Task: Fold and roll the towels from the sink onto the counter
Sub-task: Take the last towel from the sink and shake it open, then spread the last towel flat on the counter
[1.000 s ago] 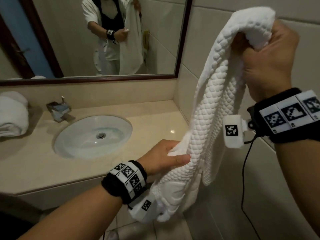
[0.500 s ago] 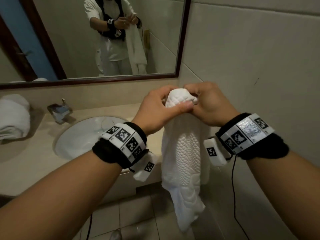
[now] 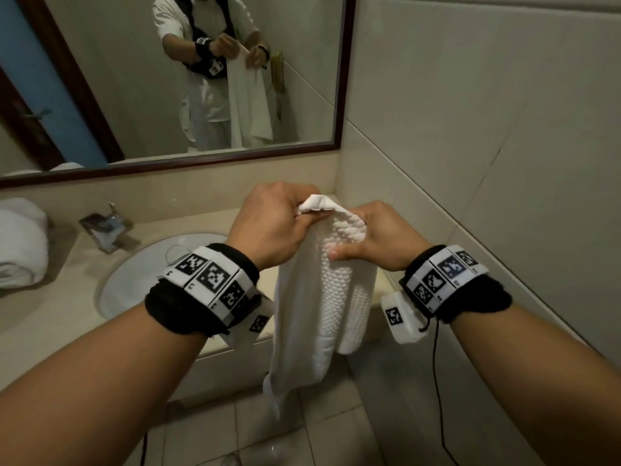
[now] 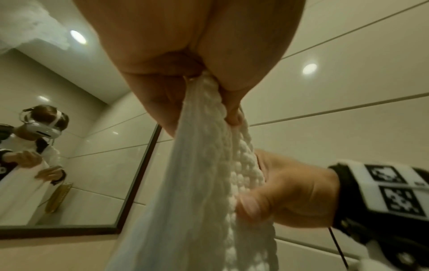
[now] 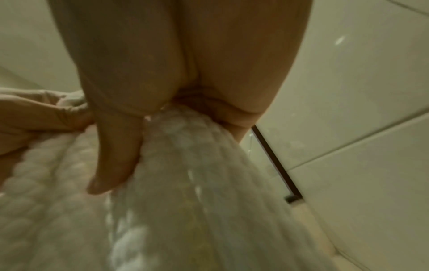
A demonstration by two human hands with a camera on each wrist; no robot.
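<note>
A white textured towel (image 3: 322, 297) hangs down in front of the counter's right end, bunched at its top. My left hand (image 3: 279, 223) grips the towel's top edge with curled fingers. Beside it, my right hand (image 3: 373, 237) holds the same top edge, thumb pressed on the bumpy side. In the left wrist view the towel (image 4: 209, 183) drops from my left hand (image 4: 204, 88), with the right hand (image 4: 278, 192) lower right. In the right wrist view my right hand (image 5: 162, 113) pinches the blurred towel (image 5: 174, 201). The towel's lower end hangs above the floor tiles.
The oval sink (image 3: 141, 280) sits in the beige counter (image 3: 50, 331), with a chrome tap (image 3: 107, 227) behind it. A rolled white towel (image 3: 20, 243) lies on the counter's far left. A framed mirror (image 3: 168, 95) is above; a tiled wall (image 3: 487, 163) stands close on the right.
A second ago my right hand held the towel high while the left gripped it low. Both hands have come together at the towel's top, and are now slightly apart along its edge.
</note>
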